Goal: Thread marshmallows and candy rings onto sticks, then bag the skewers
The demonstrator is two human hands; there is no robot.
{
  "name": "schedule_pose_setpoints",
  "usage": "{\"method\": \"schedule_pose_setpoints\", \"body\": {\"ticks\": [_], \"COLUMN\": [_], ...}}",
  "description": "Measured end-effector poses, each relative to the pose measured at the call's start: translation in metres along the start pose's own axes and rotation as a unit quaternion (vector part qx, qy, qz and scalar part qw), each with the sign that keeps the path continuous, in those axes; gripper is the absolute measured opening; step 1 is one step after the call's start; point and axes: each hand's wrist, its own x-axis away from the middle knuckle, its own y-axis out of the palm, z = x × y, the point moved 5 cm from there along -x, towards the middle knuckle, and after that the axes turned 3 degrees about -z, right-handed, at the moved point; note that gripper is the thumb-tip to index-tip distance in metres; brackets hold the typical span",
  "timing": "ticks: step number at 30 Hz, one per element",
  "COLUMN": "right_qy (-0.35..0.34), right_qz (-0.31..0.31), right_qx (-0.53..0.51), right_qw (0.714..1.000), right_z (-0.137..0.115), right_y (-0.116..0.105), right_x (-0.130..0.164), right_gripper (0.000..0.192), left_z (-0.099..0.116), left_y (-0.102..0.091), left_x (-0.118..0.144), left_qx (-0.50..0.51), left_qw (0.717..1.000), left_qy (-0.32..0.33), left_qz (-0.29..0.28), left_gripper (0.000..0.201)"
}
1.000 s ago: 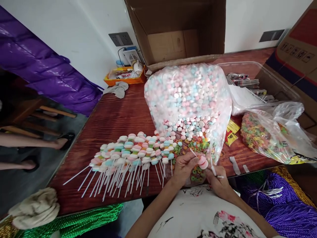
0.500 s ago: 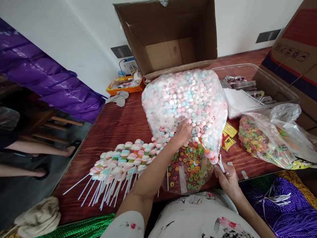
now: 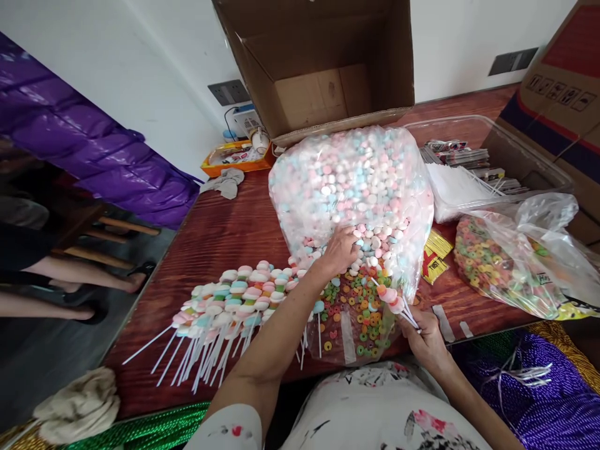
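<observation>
At frame centre, the left hand (image 3: 342, 251) is curled over loose marshmallows (image 3: 374, 242); whether one is gripped cannot be told. Right of lower centre, a candy skewer (image 3: 392, 300) and white sticks (image 3: 411, 319) are pinched in the right hand (image 3: 425, 334), best kept steady, tip raised.

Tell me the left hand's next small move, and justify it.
Probably pinch one marshmallow and bring it to the candy stick in the right hand. The left hand is among loose marshmallows at the mouth of the big bag, and the stick's tip pokes out bare past an orange piece, so there seems to be room.
</observation>
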Motion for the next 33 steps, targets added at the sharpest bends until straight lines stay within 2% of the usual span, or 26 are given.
{"method": "schedule_pose_setpoints", "body": {"ticks": [5, 8, 11, 14, 16, 19, 21, 22, 25, 29, 33], "right_qy": [0.006, 0.016, 0.03, 0.033, 0.033, 0.039, 0.049, 0.054, 0.066, 0.073, 0.074], "right_qz": [-0.01, -0.002, 0.013, 0.013, 0.005, -0.012, -0.03, -0.038, -0.054, -0.045, -0.037], "right_qx": [0.001, -0.002, 0.004, 0.027, 0.041, 0.043, 0.039, 0.038, 0.039, 0.039, 0.049], "right_qw": [1.0, 1.0, 0.999, 0.999, 0.999, 0.998, 0.998, 0.997, 0.996, 0.996, 0.995], "right_z": [0.001, 0.001, -0.001, -0.008, -0.011, -0.011, -0.008, -0.006, -0.005, -0.009, -0.012], "right_y": [0.002, -0.001, -0.007, -0.013, -0.014, -0.012, -0.007, -0.004, 0.003, 0.003, -0.002], "right_x": [0.003, 0.002, -0.002, -0.008, -0.011, -0.009, -0.004, -0.001, 0.007, 0.01, 0.011], "right_gripper": [0.024, 0.026, 0.025, 0.024, 0.024, 0.026, 0.026, 0.026, 0.022, 0.025, 0.026], "left_z": [-0.004, 0.006, 0.024, 0.039, 0.047, 0.056, 0.059, 0.059, 0.052, 0.033, 0.036], "left_y": [0.003, -0.003, -0.011, -0.015, -0.012, 0.0, 0.008, 0.01, 0.009, 0.008, 0.003], "left_x": [-0.009, -0.004, 0.02, 0.058, 0.087, 0.124, 0.141, 0.146, 0.146, 0.132, 0.13], "left_qx": [0.031, 0.048, 0.135, 0.222, 0.171, 0.032, 0.003, 0.013, 0.097, 0.205, 0.184], "left_qw": [0.997, 0.993, 0.981, 0.964, 0.975, 0.998, 1.0, 1.0, 0.995, 0.975, 0.979], "left_qy": [-0.031, -0.044, -0.033, -0.019, -0.023, -0.015, -0.003, 0.0, -0.006, -0.037, -0.016], "left_qz": [0.058, 0.096, 0.133, 0.148, 0.137, 0.058, 0.009, 0.003, 0.034, 0.081, 0.085], "left_gripper": [0.02, 0.014, 0.012, 0.01, 0.011, 0.02, 0.025, 0.025, 0.015, 0.017, 0.021]}}
